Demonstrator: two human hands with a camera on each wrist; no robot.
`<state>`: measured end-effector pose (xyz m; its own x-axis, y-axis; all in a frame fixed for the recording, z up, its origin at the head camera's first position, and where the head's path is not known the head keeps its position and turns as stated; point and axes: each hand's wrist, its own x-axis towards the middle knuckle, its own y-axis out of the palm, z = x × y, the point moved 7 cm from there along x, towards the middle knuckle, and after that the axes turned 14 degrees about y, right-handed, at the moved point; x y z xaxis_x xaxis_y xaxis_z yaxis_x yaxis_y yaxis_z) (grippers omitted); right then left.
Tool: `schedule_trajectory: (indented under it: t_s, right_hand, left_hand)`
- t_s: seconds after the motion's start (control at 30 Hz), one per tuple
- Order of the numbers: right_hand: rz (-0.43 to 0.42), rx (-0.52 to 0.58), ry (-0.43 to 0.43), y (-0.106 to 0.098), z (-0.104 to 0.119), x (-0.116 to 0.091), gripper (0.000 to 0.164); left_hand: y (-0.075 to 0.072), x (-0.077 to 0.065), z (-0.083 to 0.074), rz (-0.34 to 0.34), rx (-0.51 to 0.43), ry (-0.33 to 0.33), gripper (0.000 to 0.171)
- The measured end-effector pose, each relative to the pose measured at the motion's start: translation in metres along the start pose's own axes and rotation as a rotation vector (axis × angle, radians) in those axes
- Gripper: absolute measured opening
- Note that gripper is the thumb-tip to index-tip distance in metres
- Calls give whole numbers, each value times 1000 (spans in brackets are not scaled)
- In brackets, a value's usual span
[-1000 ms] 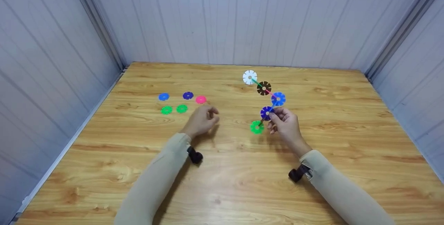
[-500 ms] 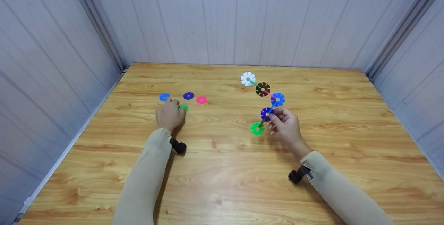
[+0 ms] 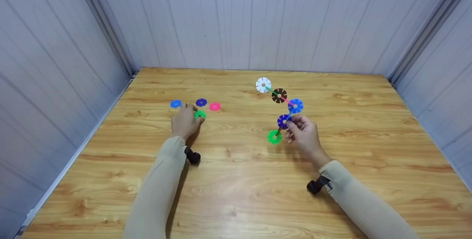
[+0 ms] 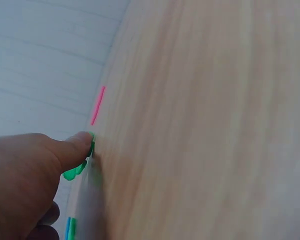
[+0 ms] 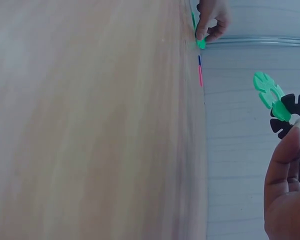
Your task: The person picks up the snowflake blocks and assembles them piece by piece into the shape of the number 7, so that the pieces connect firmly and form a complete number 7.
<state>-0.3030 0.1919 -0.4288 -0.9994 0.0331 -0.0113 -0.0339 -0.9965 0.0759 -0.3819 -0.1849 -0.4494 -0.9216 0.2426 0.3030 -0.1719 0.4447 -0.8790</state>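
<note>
My right hand (image 3: 304,135) pinches a dark blue notched plastic disc (image 3: 283,121) between thumb and fingers. It belongs to a zigzag chain of interlocked discs. A white disc (image 3: 263,85) ends the chain at the far side, followed by a black disc (image 3: 279,95) and a blue disc (image 3: 295,106). At the near end hangs a green disc (image 3: 274,137), joined by a brown disc (image 5: 278,127) seen in the right wrist view. On the left, my left hand (image 3: 184,121) pinches a loose green disc (image 3: 200,114), tilted in the left wrist view.
Beyond the left hand lie a light blue disc (image 3: 176,103), a purple disc (image 3: 201,102) and a pink disc (image 3: 215,106) on the wooden table (image 3: 236,180). Another green disc (image 4: 72,228) lies partly hidden by the left hand. Pale panel walls (image 3: 236,21) enclose the table.
My left hand has moved left to the loose discs, then slightly right, and now pinches a green one. The right hand keeps its hold on the chain, almost unmoved.
</note>
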Motion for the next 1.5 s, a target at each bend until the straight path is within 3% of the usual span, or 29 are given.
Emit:
schedule_trajectory:
  t_s: [0.23, 0.4, 0.57, 0.77, 0.87, 1.03, 1.17, 1.5]
  right_hand:
    - [-13, -10, 22, -3, -5, -1, 11]
    - [-33, 33, 39, -6, -4, 1, 13]
    - [-31, 52, 45, -4, -4, 2, 17]
    - [-34, 51, 17, -6, -1, 2, 20]
    - [-36, 57, 20, -7, -3, 3, 22]
    - [-44, 50, 17, -7, -3, 4, 24]
    - [-49, 45, 19, -7, -4, 5, 24]
    - [-45, 121, 31, -7, -6, 4, 20]
  left_hand:
    - [12, -5, -28, -111, -76, 87, 30]
    - [21, -5, -67, -185, -177, 228, 19]
    - [27, -10, -108, -232, -213, 396, 12]
    - [36, -14, -154, -204, -260, 596, 12]
    - [40, -17, -168, -188, -265, 660, 14]
    - [39, -23, -186, -231, -240, 765, 21]
    - [41, -24, -193, -249, -225, 797, 20]
    - [46, -23, -192, -250, -264, 740, 18]
